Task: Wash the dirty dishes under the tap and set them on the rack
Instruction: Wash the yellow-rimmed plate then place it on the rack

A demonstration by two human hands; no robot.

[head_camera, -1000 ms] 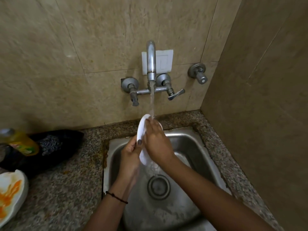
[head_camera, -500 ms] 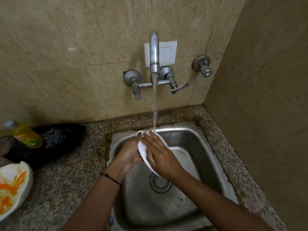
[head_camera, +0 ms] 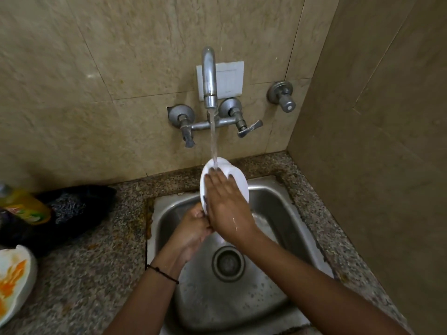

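A small white plate (head_camera: 239,183) stands nearly on edge over the steel sink (head_camera: 278,206), under the running stream from the wall tap (head_camera: 209,78). My left hand (head_camera: 193,228) grips the plate's lower edge from the left. My right hand (head_camera: 226,204) lies flat against the plate's face with its fingers straight and spread, fingertips at the top where the water lands. A second white plate (head_camera: 14,279) smeared with orange sauce sits on the granite counter at the far left. No rack is in view.
A yellow bottle of dish liquid (head_camera: 24,206) lies against a black bag (head_camera: 72,213) on the counter at the left. A tiled wall stands behind the sink and a brown wall closes off the right. The drain (head_camera: 227,263) is uncovered.
Both hands have lifted the plate back up toward the tap. My right hand now lies flatter and higher on its face, with water landing at the top edge.
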